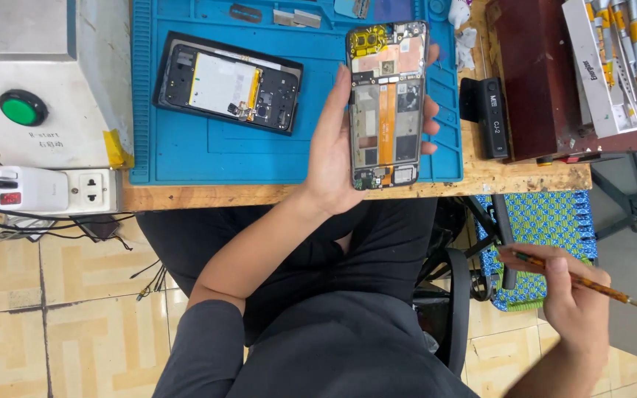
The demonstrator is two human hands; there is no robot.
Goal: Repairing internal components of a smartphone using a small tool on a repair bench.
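Nearest the camera, the person's dark grey sleeve point(208, 354) and black-clad lap fill the lower middle, and from there the bare left forearm rises to the left hand point(333, 151), which is clamped around an opened black smartphone with its back cover off point(387, 103); the thumb lies along the phone's left edge and the fingertips wrap its right edge, holding it upright with the exposed circuit boards, an orange ribbon strip and a yellow-covered camera block facing up. Behind that hand lies a blue silicone work mat point(223, 158) on a wooden bench, and to the hand's left on the mat rests a second opened phone body with a white battery point(228, 82), tilted. Farther left stands a white machine housing with a round green button point(22, 107) and a small strip of yellow tape at its corner. Right of the phone sits a small black box with a pale printed label point(489, 116), then a white carton of slim tools point(617, 59) bearing a dark side label. The right hand point(573, 291), low and well apart from the left, is closed on a thin brown patterned stick point(591, 284) pointing outward.
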